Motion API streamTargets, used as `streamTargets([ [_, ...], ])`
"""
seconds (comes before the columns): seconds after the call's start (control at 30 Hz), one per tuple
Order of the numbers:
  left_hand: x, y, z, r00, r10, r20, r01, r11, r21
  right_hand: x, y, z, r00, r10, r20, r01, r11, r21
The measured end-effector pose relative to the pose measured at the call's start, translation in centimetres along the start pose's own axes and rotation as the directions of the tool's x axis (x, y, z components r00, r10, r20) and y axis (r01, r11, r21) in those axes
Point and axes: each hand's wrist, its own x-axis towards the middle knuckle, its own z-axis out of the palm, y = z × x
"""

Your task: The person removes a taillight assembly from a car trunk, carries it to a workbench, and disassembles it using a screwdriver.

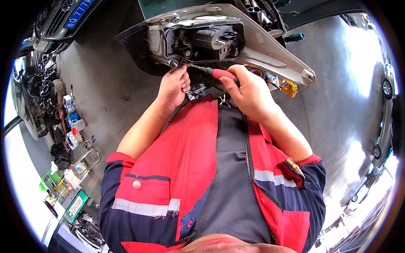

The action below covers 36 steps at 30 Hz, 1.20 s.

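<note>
A car lamp housing (226, 49) with a pale grey trim panel (274, 59) lies at the top middle, its dark back with sockets and posts facing me. My right hand (249, 90) is closed around the red-handled screwdriver (221, 74), whose shaft points left toward a mounting post (174, 63) at the housing's lower left. There, my left hand (176, 86) pinches close to the screwdriver's tip; whatever is between thumb and finger is too small to make out.
Assorted tools (255, 10) and a yellow tool (290, 88) sit behind and beside the housing. Cluttered parts and containers (74, 126) line the left wall, beside parked cars (59, 25). More cars (379, 139) stand on the right across the grey floor (105, 84).
</note>
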Motion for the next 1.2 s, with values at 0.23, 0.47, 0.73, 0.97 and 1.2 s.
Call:
streamTargets([
  [0.23, -0.1, 0.1, 0.1, 1.0, -0.004, -0.004, 0.004, 1.0, 0.013, 0.4, -1.1, -0.7, 0.985, 0.103, 0.138, -0.117, 0.988, 0.1],
  [0.47, 0.0, 0.0, 0.1, 1.0, -0.01, 0.017, 0.011, 1.0, -0.027, 0.2, -1.6, -1.2, 0.949, 0.23, 0.216, -0.259, 0.959, 0.117],
  [0.73, 0.1, -0.6, -0.2, 0.995, -0.066, 0.075, 0.074, 0.99, -0.121, 0.0, -1.3, -1.0, 0.96, 0.184, 0.209, -0.227, 0.951, 0.208],
  [0.97, 0.0, -0.9, 1.2, 0.983, -0.087, 0.161, 0.123, 0.967, -0.225, -0.4, -0.1, 0.2, 0.997, -0.077, 0.011, 0.072, 0.964, 0.256],
  [1.2, 0.1, -0.5, 1.3, 0.97, -0.086, 0.229, 0.146, 0.956, -0.255, -0.2, -0.3, 0.6, 0.931, -0.34, -0.135, 0.353, 0.931, 0.093],
])
